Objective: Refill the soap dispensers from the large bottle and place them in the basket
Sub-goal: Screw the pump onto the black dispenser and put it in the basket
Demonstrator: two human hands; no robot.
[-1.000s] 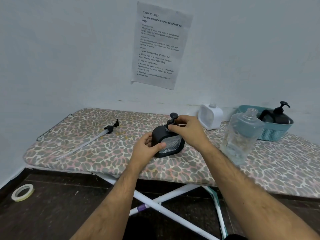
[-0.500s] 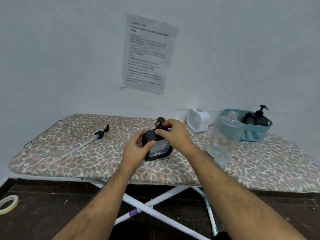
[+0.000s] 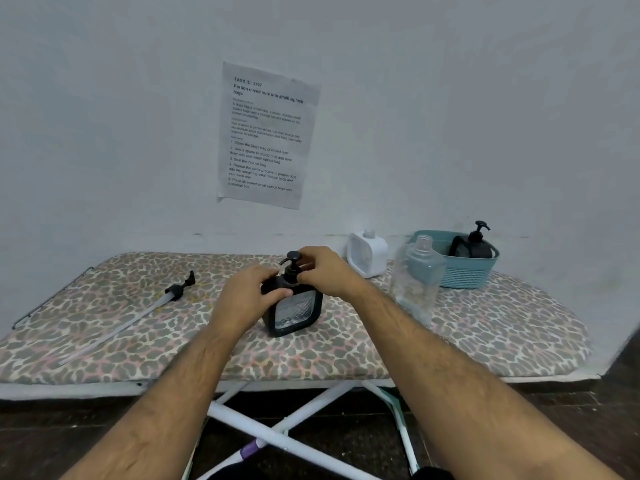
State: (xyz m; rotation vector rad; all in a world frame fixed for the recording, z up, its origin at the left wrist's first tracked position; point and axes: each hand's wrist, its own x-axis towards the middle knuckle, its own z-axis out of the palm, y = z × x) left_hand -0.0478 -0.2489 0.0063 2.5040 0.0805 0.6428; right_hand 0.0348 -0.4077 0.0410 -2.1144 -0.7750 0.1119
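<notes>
The left hand [image 3: 247,295] wraps its grip round the shoulder of the black dispenser [image 3: 294,311], thumb across the front, and steadies it upright on the leopard-print ironing board [image 3: 485,337], near the front edge and about midway along. The right hand [image 3: 329,271] pinches the collar of the pump head [image 3: 292,263] between fingertips and thumb; compared with a second ago its fingers sit a little further round the neck while the left hand's hold looks the same, which reads as the pump being screwed back down. Judged from that, this dispenser is already filled and is being closed, so its next stop is probably the teal basket [image 3: 464,271] at the right rear of the board, where another black dispenser [image 3: 472,245] with its pump on already stands. The large clear bottle [image 3: 417,285] stands uncapped just right of the right forearm, close enough to be knocked when the hand pulls away. Behind it a white dispenser [image 3: 367,252] sits with no pump in its neck, seemingly the one left to fill, and a loose pump with long tube [image 3: 138,315] lies well off to the left. A printed sheet [image 3: 265,135] hangs on the wall.
</notes>
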